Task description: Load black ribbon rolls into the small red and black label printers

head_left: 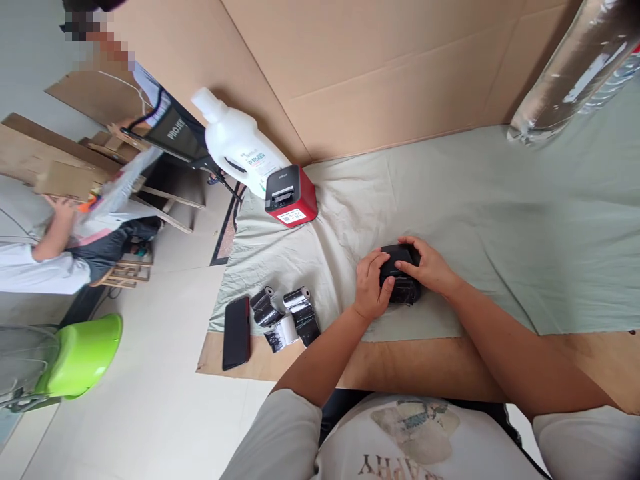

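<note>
Black device (399,275), seemingly between two hands.

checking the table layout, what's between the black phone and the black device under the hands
In the head view, several black ribbon rolls lie between the phone and the black device, on the green cloth; the left hand follows.

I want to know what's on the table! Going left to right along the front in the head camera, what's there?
Black phone → ribbon rolls → left hand → small black device under both hands → right hand.
</note>
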Available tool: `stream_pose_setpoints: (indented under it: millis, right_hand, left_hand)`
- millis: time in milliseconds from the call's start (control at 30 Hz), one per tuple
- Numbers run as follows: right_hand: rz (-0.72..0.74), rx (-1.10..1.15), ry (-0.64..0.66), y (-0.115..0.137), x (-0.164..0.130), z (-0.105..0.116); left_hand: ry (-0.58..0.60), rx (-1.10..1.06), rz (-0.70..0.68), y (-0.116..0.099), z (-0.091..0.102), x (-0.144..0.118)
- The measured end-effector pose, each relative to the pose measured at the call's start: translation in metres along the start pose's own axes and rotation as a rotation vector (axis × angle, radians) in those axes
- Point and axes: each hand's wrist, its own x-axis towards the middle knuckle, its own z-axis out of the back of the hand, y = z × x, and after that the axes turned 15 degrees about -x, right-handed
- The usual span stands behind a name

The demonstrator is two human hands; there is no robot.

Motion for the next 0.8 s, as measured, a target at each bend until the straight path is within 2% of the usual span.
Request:
stream_pose_setpoints:
  millis: [133,233,333,467,633,700,800]
  right_hand:
    - [0.042,-0.018,-0.034,-0.003,-0.002,-0.001]
    - [0.101,-0.010,-0.068,-0.002,-0.005,0.000]
    - [0.192,0.020,-0.062,0.001,-0.009,0.001]
    - [0.141,0.214,0.017,0.005,-0.011,0.000]
    - [-0.042,0.403,0.322,0.011,-0.010,0.002]
    - [-0.071,0.404,0.323,0.014,-0.010,0.003]
    - [-0.093,0.375,0.256,0.020,-0.013,0.000]
  left_hand:
    - [-0.087,-0.076,0.061,0.004,-0.003,-0.004]
    - [-0.148,-0.164,0.250,0.010,-0.002,-0.005]
    - [-0.115,-0.292,0.390,0.015,0.000,-0.004]
    - [-0.092,-0.433,0.337,0.016,0.004,-0.005]
    - [-0.135,-0.458,0.242,0.012,0.005,-0.011]
    - [-0.129,-0.434,0.242,0.012,0.005,-0.011]
    - [-0.115,-0.411,0.254,0.013,0.005,-0.010]
